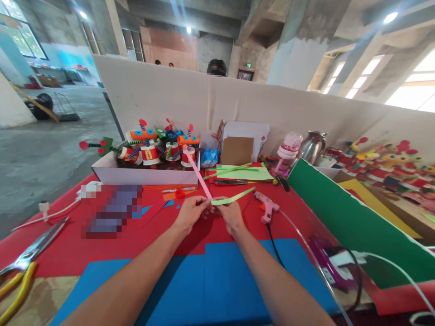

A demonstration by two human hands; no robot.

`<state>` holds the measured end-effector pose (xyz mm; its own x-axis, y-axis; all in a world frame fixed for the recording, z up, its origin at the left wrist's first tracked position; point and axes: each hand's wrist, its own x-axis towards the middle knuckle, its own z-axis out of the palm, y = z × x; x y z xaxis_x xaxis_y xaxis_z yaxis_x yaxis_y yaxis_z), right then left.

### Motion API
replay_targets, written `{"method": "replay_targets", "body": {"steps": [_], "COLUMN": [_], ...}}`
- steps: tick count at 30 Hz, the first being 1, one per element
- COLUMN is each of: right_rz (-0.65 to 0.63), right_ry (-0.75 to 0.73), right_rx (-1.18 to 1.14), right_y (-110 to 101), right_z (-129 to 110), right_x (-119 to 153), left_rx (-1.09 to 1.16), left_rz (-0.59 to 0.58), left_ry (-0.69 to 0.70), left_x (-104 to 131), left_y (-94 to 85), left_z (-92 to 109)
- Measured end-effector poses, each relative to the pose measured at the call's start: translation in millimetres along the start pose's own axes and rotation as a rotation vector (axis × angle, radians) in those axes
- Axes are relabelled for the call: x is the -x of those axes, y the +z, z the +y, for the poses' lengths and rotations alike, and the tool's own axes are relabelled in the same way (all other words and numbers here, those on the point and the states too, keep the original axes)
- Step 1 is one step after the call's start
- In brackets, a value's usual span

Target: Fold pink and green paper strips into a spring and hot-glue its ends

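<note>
A pink paper strip [199, 174] and a light green paper strip [234, 198] meet at an angle between my hands. My left hand [193, 213] is closed, its thumb and fingertips pinching the strips where they meet. Closed too, my right hand [233, 215] grips the same corner from the other side, below the green strip. The pink strip points away toward the box, and the green one stretches to the right. Whether the ends are glued or only overlapped I cannot tell, since fingers partly cover them. A pink glue gun [267, 207] lies just right of my right hand.
Paper-cup figures [150, 155] fill a white box [146, 175] at the back. Large yellow-handled scissors [37, 244] lie left, near a blurred-out object [113, 210]. Blue sheets [176, 285] cover the front. A green board [343, 222] and purple power strip [331, 262] stand right.
</note>
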<state>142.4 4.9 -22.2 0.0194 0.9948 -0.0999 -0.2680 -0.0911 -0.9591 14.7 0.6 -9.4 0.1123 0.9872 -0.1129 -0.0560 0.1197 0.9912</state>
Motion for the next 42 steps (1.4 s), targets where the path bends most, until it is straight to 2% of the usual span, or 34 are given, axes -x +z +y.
{"method": "replay_targets", "body": {"steps": [2,5,7,10,13,15,17,22,25,28,30,34,36,42], "right_rz": [0.038,0.05,0.007,-0.043,-0.02,0.019,0.053,0.112,0.111,0.115,0.122,0.089,0.055,-0.015], "right_ry": [-0.044,-0.098,-0.131,-0.211,-0.185,-0.112,-0.063,0.043,0.059,0.04,0.035,0.036,0.039,0.061], "right_rx": [0.045,0.103,0.133,0.168,0.209,0.2,0.117,-0.103,-0.145,-0.208,-0.25,-0.288,-0.27,-0.208], "right_y": [-1,-1,-2,-2,-2,-3,-3,-7,-9,-6,-3,4,6,6], "right_z": [1,5,8,12,12,10,7,2,0,0,0,1,2,0], "right_x": [-1,-4,-6,-8,-9,-9,-9,-10,-10,-9,-7,-2,0,0], "left_rx": [-0.078,-0.266,-0.379,-0.53,-0.598,-0.561,-0.434,0.114,0.351,0.512,0.554,0.48,0.421,0.309], "left_rz": [0.043,0.141,0.106,0.021,0.036,0.067,0.093,0.091,0.143,0.218,0.215,0.049,0.006,0.07], "left_ry": [0.046,0.262,0.39,0.432,0.482,0.465,0.391,0.123,0.01,-0.032,-0.053,-0.079,-0.049,0.003], "left_x": [0,2,6,11,12,10,6,-1,-3,-3,-3,-1,0,0], "left_y": [-0.4,0.1,1.6,4.5,5.8,5.2,3.8,-0.8,-2.6,-2.1,-0.1,4.9,6.2,4.0], "left_z": [0,3,6,10,10,8,5,0,-1,1,2,0,-3,-4]}}
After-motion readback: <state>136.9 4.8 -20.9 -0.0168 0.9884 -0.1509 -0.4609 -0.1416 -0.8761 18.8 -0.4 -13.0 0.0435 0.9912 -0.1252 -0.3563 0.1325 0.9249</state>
